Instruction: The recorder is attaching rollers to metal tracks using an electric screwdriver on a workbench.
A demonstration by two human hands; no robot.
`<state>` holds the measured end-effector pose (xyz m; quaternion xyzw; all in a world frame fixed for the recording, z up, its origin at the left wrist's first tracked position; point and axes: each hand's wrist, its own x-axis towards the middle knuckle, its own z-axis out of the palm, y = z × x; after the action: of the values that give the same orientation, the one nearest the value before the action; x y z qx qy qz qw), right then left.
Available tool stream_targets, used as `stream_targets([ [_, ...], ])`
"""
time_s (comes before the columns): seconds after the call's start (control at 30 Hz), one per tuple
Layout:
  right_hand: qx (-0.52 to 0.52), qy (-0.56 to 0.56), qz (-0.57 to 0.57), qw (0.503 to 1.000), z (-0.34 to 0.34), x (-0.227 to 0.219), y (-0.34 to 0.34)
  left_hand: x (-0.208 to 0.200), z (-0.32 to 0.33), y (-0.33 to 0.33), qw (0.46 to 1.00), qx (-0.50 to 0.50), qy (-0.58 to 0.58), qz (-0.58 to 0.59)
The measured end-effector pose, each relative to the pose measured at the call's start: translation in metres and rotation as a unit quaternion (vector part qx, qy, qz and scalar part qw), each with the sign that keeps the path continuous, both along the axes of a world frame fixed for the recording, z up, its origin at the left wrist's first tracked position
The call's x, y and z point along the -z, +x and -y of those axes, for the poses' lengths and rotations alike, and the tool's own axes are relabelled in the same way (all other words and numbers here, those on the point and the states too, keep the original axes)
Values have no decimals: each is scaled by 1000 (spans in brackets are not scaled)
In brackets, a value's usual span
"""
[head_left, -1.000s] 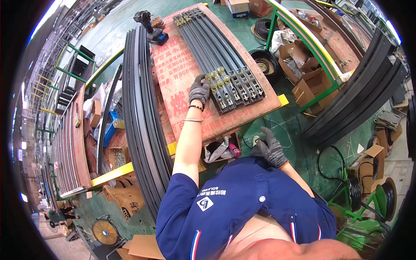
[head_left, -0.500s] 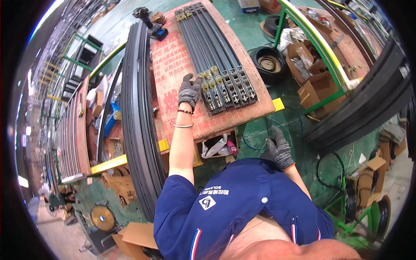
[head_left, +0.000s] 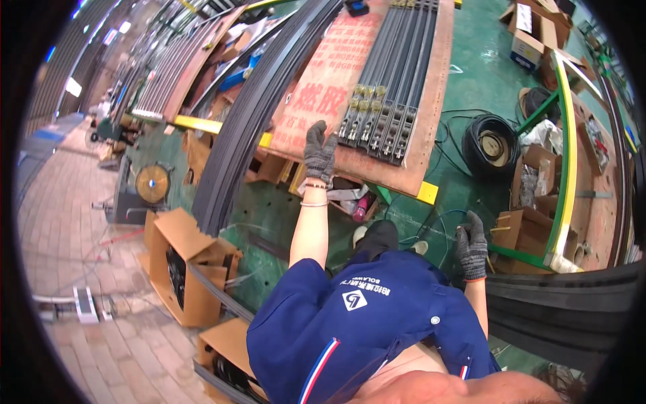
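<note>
My left hand (head_left: pixel 319 153), in a grey knit glove, is held over the near edge of the workbench (head_left: pixel 306 128), fingers apart and nothing in it. Just beyond it to the right lies a row of dark metal profiles (head_left: pixel 397 64), side by side. Their near ends carry metal fittings (head_left: pixel 387 128), several with yellowish, see-through pieces. A small gap parts the hand from the row. My right hand (head_left: pixel 472 246), also gloved, hangs right of my body over the green floor, empty, its thumb apart from the loosely bent fingers.
Long dark strips (head_left: pixel 269 87) lie along the bench's left side and jut past its near edge. A black cable coil (head_left: pixel 490 145) and a green-yellow frame (head_left: pixel 564 168) stand right. Open cartons (head_left: pixel 185 262) sit lower left. More dark lengths (head_left: pixel 565 303) lie lower right.
My view has swung, so the bench sits higher and more of the floor shows at left. My left hand has come off the profile ends toward the bench's near edge. The right stays empty.
</note>
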<state>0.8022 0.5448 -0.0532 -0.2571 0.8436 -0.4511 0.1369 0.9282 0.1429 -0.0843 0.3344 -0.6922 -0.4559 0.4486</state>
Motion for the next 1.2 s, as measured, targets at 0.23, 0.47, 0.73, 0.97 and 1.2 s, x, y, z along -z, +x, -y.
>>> stream_targets([
  [0.23, -72, -74, -25, 994, 1, -5, -38, -16, -22, -13, 984, -16, -124, 125],
  [0.47, -110, -49, -19, 993, 4, -26, -64, -5, -22, -18, 983, -7, -148, 112],
  [0.73, -158, -18, 0, 987, 31, -20, -127, -36, -36, -23, 960, -51, -185, 204],
  [0.97, -268, 4, -2, 963, 76, -16, -211, -26, -52, -17, 974, -214, -66, 25],
  [1.2, -314, -19, -1, 949, 135, 3, -292, -23, -95, -50, 913, -344, 76, -207],
])
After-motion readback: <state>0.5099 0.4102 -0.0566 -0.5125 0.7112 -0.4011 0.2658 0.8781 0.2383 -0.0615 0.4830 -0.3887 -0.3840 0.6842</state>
